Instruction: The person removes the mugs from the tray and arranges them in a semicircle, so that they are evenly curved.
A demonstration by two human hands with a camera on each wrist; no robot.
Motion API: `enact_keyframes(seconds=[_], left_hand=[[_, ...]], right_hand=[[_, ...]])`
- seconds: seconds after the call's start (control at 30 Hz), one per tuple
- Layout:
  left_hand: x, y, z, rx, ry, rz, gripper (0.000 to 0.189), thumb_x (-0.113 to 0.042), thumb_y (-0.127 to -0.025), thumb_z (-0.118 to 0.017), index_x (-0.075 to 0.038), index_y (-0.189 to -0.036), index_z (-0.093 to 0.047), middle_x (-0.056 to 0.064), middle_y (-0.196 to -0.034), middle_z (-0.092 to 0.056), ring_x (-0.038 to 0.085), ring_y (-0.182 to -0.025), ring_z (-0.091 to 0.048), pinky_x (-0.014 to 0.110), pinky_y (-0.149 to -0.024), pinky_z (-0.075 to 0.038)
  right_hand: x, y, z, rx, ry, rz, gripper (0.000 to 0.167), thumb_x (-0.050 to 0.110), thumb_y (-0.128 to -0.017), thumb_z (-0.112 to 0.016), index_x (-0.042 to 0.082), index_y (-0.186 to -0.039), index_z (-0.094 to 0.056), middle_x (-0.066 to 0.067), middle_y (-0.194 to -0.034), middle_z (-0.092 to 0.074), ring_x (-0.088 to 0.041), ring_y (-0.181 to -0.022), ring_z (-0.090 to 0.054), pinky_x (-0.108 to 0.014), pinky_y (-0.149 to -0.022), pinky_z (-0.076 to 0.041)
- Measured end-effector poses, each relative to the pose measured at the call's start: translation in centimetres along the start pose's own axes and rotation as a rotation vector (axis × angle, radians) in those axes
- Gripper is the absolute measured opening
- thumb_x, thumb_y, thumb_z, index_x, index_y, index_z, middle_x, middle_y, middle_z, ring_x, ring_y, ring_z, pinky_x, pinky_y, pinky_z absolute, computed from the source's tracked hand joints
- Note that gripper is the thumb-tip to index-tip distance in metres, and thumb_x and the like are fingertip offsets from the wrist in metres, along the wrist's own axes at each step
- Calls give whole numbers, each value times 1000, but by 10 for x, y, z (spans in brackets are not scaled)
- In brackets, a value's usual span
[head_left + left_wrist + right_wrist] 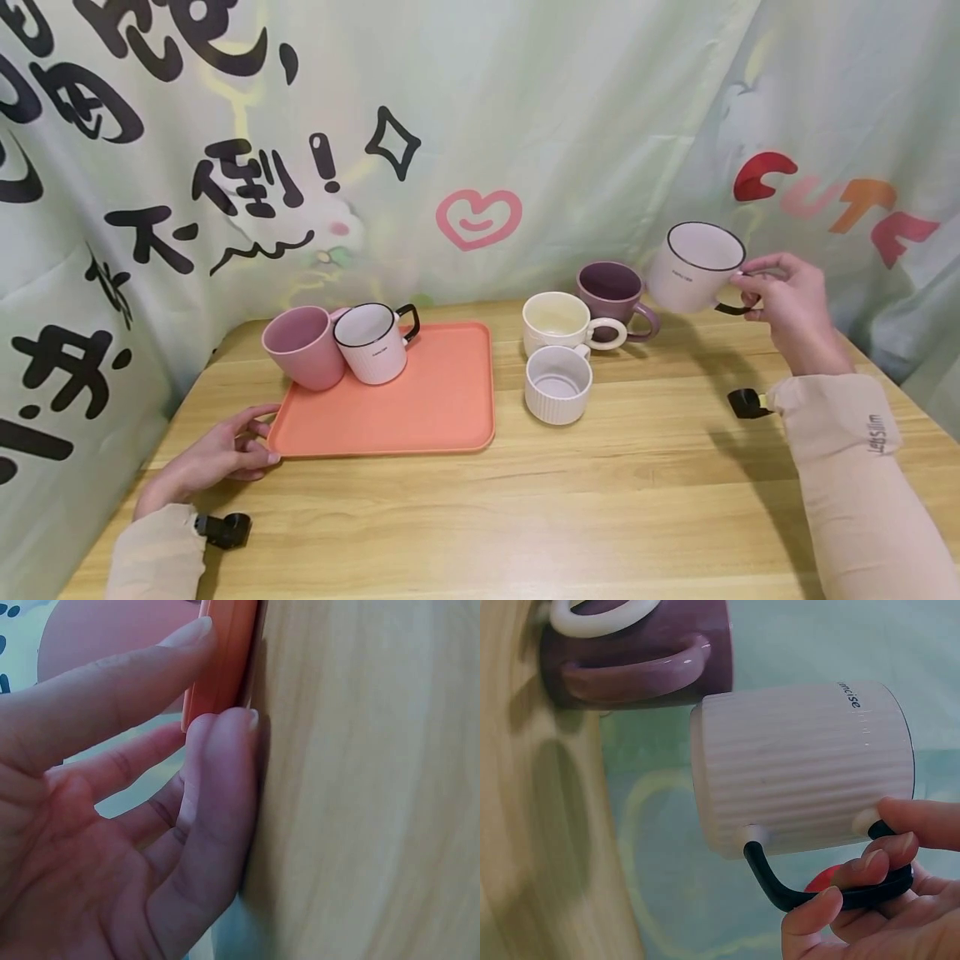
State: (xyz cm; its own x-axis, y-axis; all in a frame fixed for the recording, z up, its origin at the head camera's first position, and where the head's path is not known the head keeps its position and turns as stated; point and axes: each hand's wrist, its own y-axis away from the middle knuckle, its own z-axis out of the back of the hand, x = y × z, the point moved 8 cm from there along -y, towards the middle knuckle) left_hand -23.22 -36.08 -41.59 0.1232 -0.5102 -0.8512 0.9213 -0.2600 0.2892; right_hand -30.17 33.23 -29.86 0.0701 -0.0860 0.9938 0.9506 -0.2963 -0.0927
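Observation:
My right hand [791, 304] grips a white ribbed mug [693, 271] with a dark rim by its black handle [780, 892], up in the air at the back right. In the right wrist view, the fingers curl round the handle and the thumb lies by its upper end. My left hand [225, 454] pinches the near left corner of an orange tray [420, 408], its thumb on the rim [221, 667] and the other fingers low beside the tabletop. On the tray stand a pink mug [307, 350] and a smaller white mug [375, 350] with a black handle.
Right of the tray, a cream mug [551, 321], a purple mug [615, 296] and a small pale ribbed cup [558, 392] stand close together on the wooden table [585, 517]. A printed curtain [585, 125] hangs behind the table's back edge.

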Motion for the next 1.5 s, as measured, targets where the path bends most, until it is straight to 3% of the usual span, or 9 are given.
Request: enact_keyframes(seconds=[0.13,0.37,0.47,0.73,0.9,1.0,1.07,1.2,1.5], left_hand=[[1,0,0,1,7,0,83,-1,-93,-71,10,-154,-16,25,-118,-47,19,-89,-63,37,-72,-60],[2,-1,0,2,8,1,85,-1,-92,-72,10,-155,-15,25,-118,-46,20,-88,-64,37,-72,-60],[1,0,0,-1,6,1,86,-1,-92,-72,9,-155,-15,25,-119,-46,20,-88,-63,37,-72,-60],[-2,0,2,-3,-11,3,83,-2,-93,-71,10,-154,-16,25,-118,-48,21,-89,-63,37,-72,-60],[-3,0,0,2,-6,3,86,-2,-92,-72,10,-155,-15,26,-118,-47,21,-88,-63,37,-72,-60],[-3,1,-1,2,-3,-5,86,-1,-91,-73,11,-154,-15,26,-118,-46,20,-87,-63,37,-71,-60],[-2,1,-1,1,-2,-2,86,-2,-91,-73,10,-154,-16,26,-118,-46,20,-87,-63,37,-72,-60],[1,2,-1,4,4,7,84,-2,-92,-72,11,-154,-17,25,-117,-47,21,-89,-63,37,-72,-60],[1,1,-1,-1,-3,13,83,-1,-93,-71,10,-154,-17,25,-118,-48,22,-90,-63,38,-73,-60]], right_hand=[[-5,0,-1,13,-19,-14,12,9,-96,-70,10,-97,-58,6,-72,-58,-11,-63,-47,-23,-50,-44],[-17,-1,-1,52,83,-44,16,12,-100,-63,4,-105,-50,7,-79,-52,-11,-64,-46,-23,-52,-43],[-24,-2,-2,75,79,-64,17,10,-100,-62,2,-106,-48,6,-77,-52,-11,-63,-46,-23,-51,-44],[-37,-6,-10,119,216,-86,13,10,-101,-57,1,-105,-49,5,-71,-49,-11,-61,-47,-25,-51,-46],[-48,-6,-9,149,198,-103,7,6,-100,-57,10,-94,-55,6,-69,-48,-10,-61,-47,-26,-52,-44],[-52,-7,-9,160,261,-94,8,8,-100,-55,12,-93,-55,8,-68,-47,-9,-62,-47,-27,-54,-44],[-56,-7,-10,169,302,-97,3,8,-101,-53,7,-98,-52,8,-68,-47,-9,-63,-47,-28,-56,-44],[-63,-7,-13,205,349,-107,13,9,-101,-53,-1,-106,-46,7,-71,-45,-9,-65,-46,-28,-57,-45],[-64,-6,-20,311,341,-106,14,12,-105,-48,0,-109,-45,5,-86,-48,-7,-74,-50,-28,-66,-50]])
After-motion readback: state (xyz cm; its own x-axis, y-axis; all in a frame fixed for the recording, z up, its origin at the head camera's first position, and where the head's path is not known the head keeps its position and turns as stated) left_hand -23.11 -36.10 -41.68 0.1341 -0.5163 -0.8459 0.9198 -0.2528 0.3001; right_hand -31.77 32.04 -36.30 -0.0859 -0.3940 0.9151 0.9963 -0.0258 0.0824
